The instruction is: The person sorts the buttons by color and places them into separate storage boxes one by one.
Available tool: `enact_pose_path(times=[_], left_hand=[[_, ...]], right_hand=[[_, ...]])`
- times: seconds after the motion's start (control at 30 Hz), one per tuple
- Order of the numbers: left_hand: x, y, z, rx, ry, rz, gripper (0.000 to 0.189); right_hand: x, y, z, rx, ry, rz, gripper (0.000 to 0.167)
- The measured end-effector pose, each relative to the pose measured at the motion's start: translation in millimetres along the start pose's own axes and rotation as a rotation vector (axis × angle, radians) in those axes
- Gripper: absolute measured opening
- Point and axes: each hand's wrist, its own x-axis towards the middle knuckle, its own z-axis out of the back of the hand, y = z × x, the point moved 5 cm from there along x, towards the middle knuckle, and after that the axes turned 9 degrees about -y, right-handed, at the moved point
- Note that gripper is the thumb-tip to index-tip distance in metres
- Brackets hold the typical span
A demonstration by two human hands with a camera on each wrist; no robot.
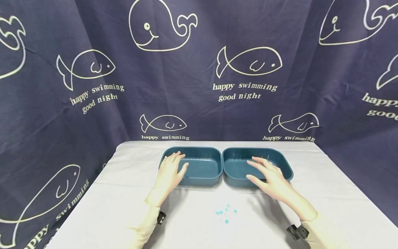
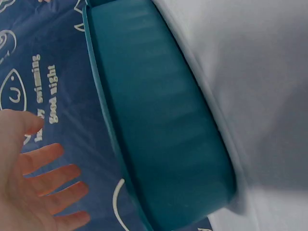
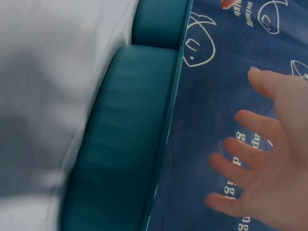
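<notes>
Head view has two dark teal boxes side by side near the far edge of the white-covered bench (image 1: 192, 214): the left box (image 1: 203, 167) and the right box (image 1: 237, 167), their short ends meeting or all but meeting at the middle. Each looks like moulded plastic, so I judge them light, fairly stiff and not fragile, with smooth walls that may slip a little under dry skin. The rim seems the best place to take hold, at the outer short end of each, where the walls should flex least (the long sides would probably give more under a squeeze).

The left hand (image 1: 169, 173) reaches forward over the outer left part of its box, palm down; the right hand (image 1: 270, 176) slants inward from the near right over the other. Both wrist views show the fingers spread, lightly bent and pinching nothing; contact with the rims is hard to tell from the head view.

Several small blue spots (image 1: 226, 221) lie between the forearms, too small to identify. Behind everything hangs a navy curtain (image 1: 199, 79) printed with fish and whales.
</notes>
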Motion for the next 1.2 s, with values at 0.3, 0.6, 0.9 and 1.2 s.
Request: enact_pose_path(times=[0.3,0.6,0.9,1.2], left_hand=[[2.9,30.7,-6.2,-0.116,-0.099,0.103,0.022],[-1.6,64.7,-12.8,-0.177,-0.119,0.259,0.034],[-6.6,97.1,-22.2,-0.250,-0.128,0.399,0.039],[-4.5,114.8,-34.2,-0.409,-0.076,0.586,0.044]], right_hand=[[-0.5,2,-3,0.021,-0.144,0.090,0.024],[-5.6,3,-13,0.078,-0.129,0.086,0.021],[-8.9,10,-21,0.113,-0.083,0.084,0.020],[-12.4,16,-31,0.143,-0.013,0.067,0.015]])
